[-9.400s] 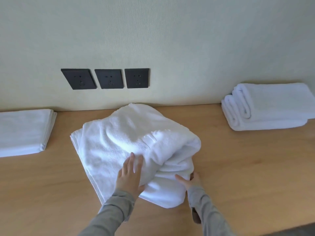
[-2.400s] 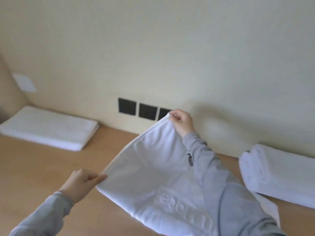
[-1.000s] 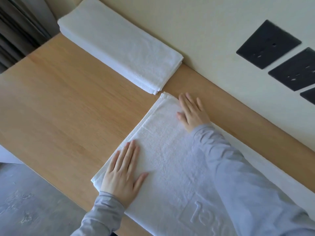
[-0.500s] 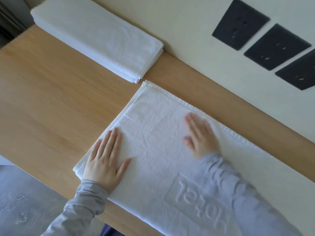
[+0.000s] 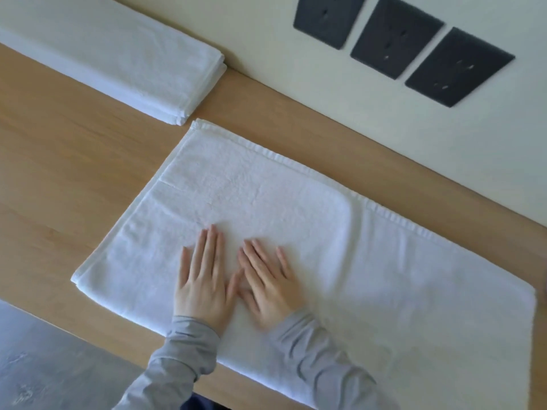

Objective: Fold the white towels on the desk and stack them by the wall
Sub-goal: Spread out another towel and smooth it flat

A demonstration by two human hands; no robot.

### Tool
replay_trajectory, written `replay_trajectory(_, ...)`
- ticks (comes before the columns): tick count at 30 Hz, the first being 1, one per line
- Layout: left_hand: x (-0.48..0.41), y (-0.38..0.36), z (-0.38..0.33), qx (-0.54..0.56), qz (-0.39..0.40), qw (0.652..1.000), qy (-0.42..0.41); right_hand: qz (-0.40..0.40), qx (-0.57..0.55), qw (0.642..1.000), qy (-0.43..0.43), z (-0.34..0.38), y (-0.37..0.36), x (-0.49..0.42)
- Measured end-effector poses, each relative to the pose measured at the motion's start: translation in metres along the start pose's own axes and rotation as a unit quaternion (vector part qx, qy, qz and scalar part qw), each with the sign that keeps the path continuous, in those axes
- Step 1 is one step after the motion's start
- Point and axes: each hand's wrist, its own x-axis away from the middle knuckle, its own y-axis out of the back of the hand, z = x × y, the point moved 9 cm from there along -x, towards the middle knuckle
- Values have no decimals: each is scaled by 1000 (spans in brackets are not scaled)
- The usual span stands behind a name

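Observation:
A large white towel (image 5: 296,208) lies spread flat across the wooden desk (image 5: 74,161), folded double with its hemmed edge toward the wall. My left hand (image 5: 204,279) and my right hand (image 5: 266,282) rest side by side, palms down and fingers spread, on the towel's near middle. Neither hand grips the cloth. A stack of folded white towels (image 5: 118,54) lies against the wall at the upper left, its corner just short of the spread towel's far corner.
Three black wall sockets (image 5: 396,39) sit on the cream wall above the desk. The desk's front edge runs diagonally at the lower left, with grey floor (image 5: 44,365) beyond it. Bare wood shows left of the towel.
Both hands have slid along the towel from its left end toward the middle and now lie next to each other. The view has shifted right.

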Motion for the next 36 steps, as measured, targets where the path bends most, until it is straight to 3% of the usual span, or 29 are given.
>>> replay_trajectory(4, 1, -7, 7, -24, 0, 1000, 10, 5, 6, 997, -77, -118, 18, 33)
replay_trajectory(7, 0, -8, 4, -35, 0, 999, 16, 10, 38, 975, -220, -231, 36, 67)
replay_trajectory(10, 0, -7, 1, -44, -9, 999, 12, 39, 33, 930, -365, -302, 39, 97)
replay_trajectory(13, 2, -5, -3, -42, -14, 999, 18, -3, 16, 923, -384, -285, 49, 91)
replay_trajectory(16, 4, -9, -46, -13, -14, 999, -31, -81, -11, 959, -273, -197, 51, 76)
replay_trajectory(19, 10, -24, -111, 2, 6, 993, -115, -53, -25, 987, -150, -99, 26, 84)
replay_trajectory(22, 11, -37, -131, -27, 27, 990, -137, -13, -28, 994, -106, -105, 16, 112)
replay_trajectory(26, 10, -46, -126, -55, 19, 989, -133, 0, 20, 976, -216, -229, 33, 164)
replay_trajectory(30, 10, -48, -127, -59, 13, 990, -124, 19, 16, 913, -408, -350, 43, 220)
replay_trajectory(34, 10, -49, -124, -57, 11, 992, -116, 4, 5, 866, -501, -367, 48, 227)
replay_trajectory(36, 10, -50, -125, -54, 11, 992, -116, -51, -24, 870, -490, -328, 56, 209)
